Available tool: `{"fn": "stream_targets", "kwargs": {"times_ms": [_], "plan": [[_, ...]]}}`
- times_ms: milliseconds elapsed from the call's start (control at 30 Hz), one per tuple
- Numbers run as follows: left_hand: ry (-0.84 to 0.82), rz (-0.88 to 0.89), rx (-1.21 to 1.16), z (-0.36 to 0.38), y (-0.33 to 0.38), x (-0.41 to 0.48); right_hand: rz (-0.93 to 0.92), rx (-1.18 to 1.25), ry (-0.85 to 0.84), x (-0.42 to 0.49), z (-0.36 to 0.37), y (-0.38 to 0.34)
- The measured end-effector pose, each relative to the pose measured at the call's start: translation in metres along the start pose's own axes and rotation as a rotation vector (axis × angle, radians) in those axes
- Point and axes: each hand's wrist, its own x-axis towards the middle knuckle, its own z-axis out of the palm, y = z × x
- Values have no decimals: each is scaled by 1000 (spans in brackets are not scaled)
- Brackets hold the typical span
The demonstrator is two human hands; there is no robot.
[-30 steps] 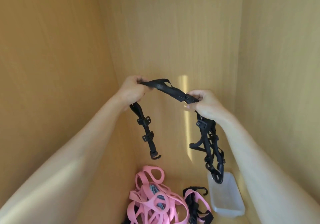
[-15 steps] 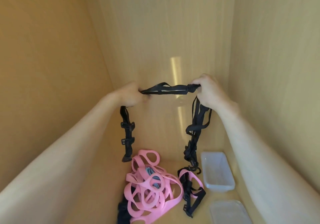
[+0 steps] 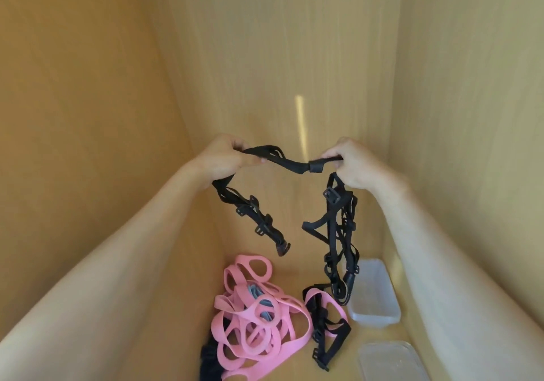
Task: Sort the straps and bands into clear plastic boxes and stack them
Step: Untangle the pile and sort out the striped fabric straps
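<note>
Both hands were raised at mid-frame, holding a black strap stretched between them. The left hand had its fingers curled round one end, a buckled tail dangling below it. The right hand pinched a folded loop, a tangled bunch of strap hanging down toward the clear plastic box at lower right. A pile of pink bands lay at bottom centre, a second black strap beside it, and a clear lid in the bottom right corner
</note>
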Motion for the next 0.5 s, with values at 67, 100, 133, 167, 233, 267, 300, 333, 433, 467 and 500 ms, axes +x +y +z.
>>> {"fn": "stream_targets", "kwargs": {"times_ms": [67,100,133,167,233,267,300,333,433,467,500], "plan": [[-18,21,80,4,6,1,3,-62,41,-2,5,8],[-45,20,121,7,8,1,-6,-86,71,-3,7,9],[-83,13,165,10,10,1,-20,-96,112,-4,9,10],[-125,6,205,13,11,1,-37,-87,159,-4,9,10],[-196,0,246,20,10,-1,-69,-15,238,-4,5,6],[-224,1,246,23,8,-2,-80,44,268,-3,2,1],[-245,2,238,25,5,-2,-81,116,302,-2,-3,-4],[-256,4,224,27,2,-3,-67,206,339,-1,-9,-9],[-219,0,172,29,-14,-4,44,604,430,-1,-34,-27],[-206,-7,147,31,-21,-4,83,733,431,-3,-43,-33],[-198,-17,115,34,-28,-5,111,838,427,-6,-51,-39]]}}
